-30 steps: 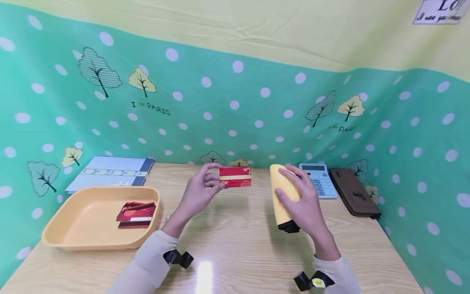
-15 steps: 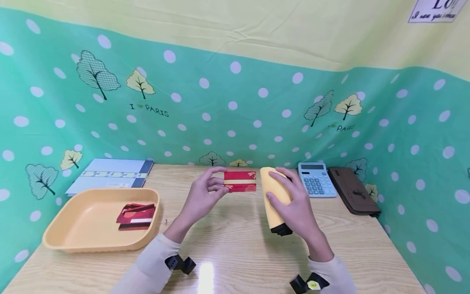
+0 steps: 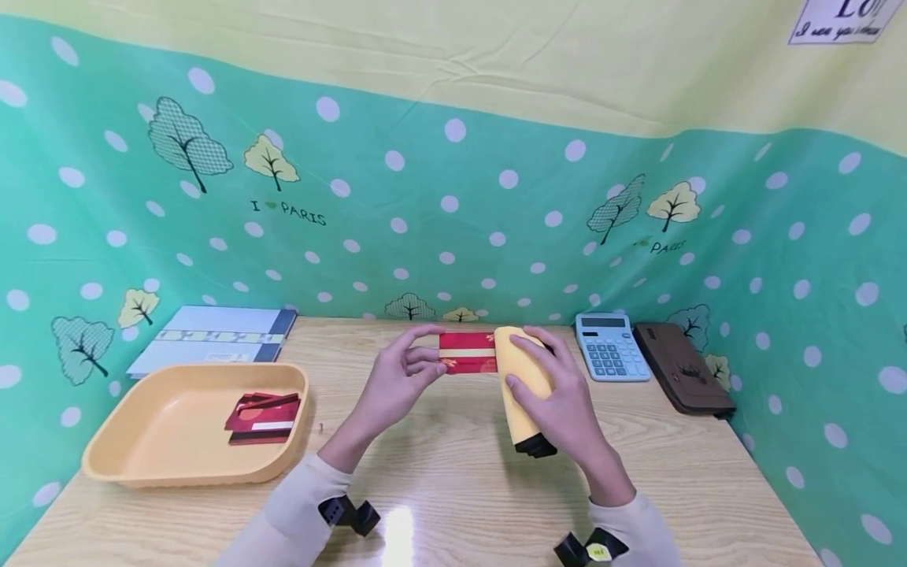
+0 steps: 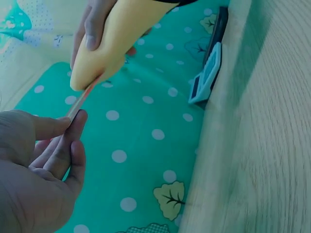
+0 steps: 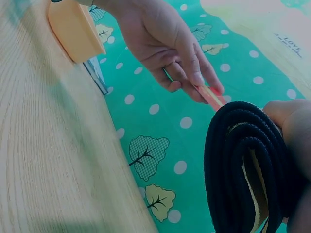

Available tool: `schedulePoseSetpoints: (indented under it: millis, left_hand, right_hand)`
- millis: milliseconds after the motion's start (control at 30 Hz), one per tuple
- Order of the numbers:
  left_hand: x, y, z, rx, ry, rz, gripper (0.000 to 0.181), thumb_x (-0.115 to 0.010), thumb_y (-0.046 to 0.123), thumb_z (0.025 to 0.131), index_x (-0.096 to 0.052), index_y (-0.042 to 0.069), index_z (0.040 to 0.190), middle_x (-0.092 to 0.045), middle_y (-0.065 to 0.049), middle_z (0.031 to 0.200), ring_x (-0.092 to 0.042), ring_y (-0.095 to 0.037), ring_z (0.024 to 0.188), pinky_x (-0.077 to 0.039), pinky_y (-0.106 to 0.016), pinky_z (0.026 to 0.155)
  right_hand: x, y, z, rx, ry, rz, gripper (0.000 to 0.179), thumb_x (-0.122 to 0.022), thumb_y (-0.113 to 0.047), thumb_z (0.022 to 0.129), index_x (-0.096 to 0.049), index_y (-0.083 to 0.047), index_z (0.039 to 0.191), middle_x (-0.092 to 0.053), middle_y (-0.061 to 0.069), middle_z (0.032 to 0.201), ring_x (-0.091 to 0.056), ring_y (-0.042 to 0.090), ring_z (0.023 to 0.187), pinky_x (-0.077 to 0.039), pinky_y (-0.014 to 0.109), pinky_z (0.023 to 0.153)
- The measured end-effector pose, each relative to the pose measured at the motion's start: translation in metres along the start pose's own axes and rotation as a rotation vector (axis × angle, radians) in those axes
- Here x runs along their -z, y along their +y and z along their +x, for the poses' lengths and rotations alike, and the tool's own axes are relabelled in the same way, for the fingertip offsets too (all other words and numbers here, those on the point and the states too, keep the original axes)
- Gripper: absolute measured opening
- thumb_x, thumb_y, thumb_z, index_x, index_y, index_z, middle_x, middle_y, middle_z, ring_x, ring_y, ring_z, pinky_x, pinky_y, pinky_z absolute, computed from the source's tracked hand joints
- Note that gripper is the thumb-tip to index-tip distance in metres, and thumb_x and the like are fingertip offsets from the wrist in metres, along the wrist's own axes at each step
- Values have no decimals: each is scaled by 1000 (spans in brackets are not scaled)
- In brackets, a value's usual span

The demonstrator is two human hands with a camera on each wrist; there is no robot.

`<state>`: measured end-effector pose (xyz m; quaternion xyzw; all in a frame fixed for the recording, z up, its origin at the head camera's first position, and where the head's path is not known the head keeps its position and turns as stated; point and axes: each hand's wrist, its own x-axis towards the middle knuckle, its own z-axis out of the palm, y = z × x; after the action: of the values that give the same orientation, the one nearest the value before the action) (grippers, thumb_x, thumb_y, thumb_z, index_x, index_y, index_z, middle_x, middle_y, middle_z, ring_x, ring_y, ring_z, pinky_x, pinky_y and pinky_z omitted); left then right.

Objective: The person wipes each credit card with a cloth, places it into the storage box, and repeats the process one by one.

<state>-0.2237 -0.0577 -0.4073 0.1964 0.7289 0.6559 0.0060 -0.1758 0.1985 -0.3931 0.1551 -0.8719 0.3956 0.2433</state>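
My left hand [image 3: 393,378] pinches a red card [image 3: 468,364] with a pale stripe by its left end, between thumb and fingers. My right hand [image 3: 563,398] grips a yellow roll [image 3: 517,413] with a black end, held tilted above the table. In the head view the card's right end meets the roll's left side. The left wrist view shows the thin edge of the card [image 4: 82,103] right at the roll [image 4: 131,26]. Dark folded layers form the roll's near end [image 5: 233,141] in the right wrist view, where it partly hides the card.
On the left a shallow orange tray [image 3: 166,417] holds several red cards [image 3: 265,413]. Behind it lies a blue folder [image 3: 212,323]. A light blue calculator [image 3: 611,346] and a brown zipped case [image 3: 676,366] lie at the back right. A patterned cloth [image 3: 425,197] surrounds the table.
My right hand has brought the yellow roll leftward, while my left hand has moved the card slightly right. The gap between them has closed, and the roll overlaps the card's right end.
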Motion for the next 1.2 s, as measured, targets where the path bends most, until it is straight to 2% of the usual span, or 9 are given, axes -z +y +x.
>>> schedulePoseSetpoints:
  millis: [100, 333, 633, 933, 1200]
  left_hand:
    - [-2, -1, 0, 3, -9, -37, 50, -70, 2, 96, -55, 12, 143, -77, -18, 112, -77, -23, 102, -63, -25, 89]
    - [-7, 2, -1, 26, -3, -76, 49, -68, 0, 96, -56, 12, 143, -76, -21, 113, -77, -21, 100, -63, -24, 88]
    - [-16, 6, -3, 51, -10, -104, 49, -71, 1, 95, -58, 15, 140, -77, -19, 110, -78, -22, 99, -65, -28, 89]
    - [-22, 6, -5, 35, -43, -146, 45, -69, 1, 96, -58, 14, 138, -77, -21, 111, -77, -34, 102, -65, -39, 92]
    - [-25, 5, -6, 41, -64, -181, 43, -70, 0, 96, -59, 8, 137, -76, -24, 114, -77, -30, 104, -64, -37, 94]
  right_hand:
    - [-1, 0, 0, 0, 2, -3, 56, -82, -11, 87, -65, -23, 140, -52, 1, 152, -55, 22, 129, -52, 23, 85]
    - [-4, 1, 0, 19, 21, -6, 58, -83, -8, 85, -66, -22, 139, -53, 3, 151, -57, 24, 128, -55, 23, 83]
    - [-8, -6, -2, 3, -49, 7, 56, -82, -13, 87, -65, -25, 139, -51, -2, 152, -60, 19, 119, -55, 26, 78]
    - [-13, -11, -4, 50, -54, 8, 58, -83, -12, 86, -65, -25, 139, -52, -1, 151, -61, 20, 121, -57, 25, 78]
    - [-18, -16, -6, 113, -70, 15, 57, -82, -10, 86, -66, -24, 139, -54, 8, 150, -62, 26, 125, -57, 28, 81]
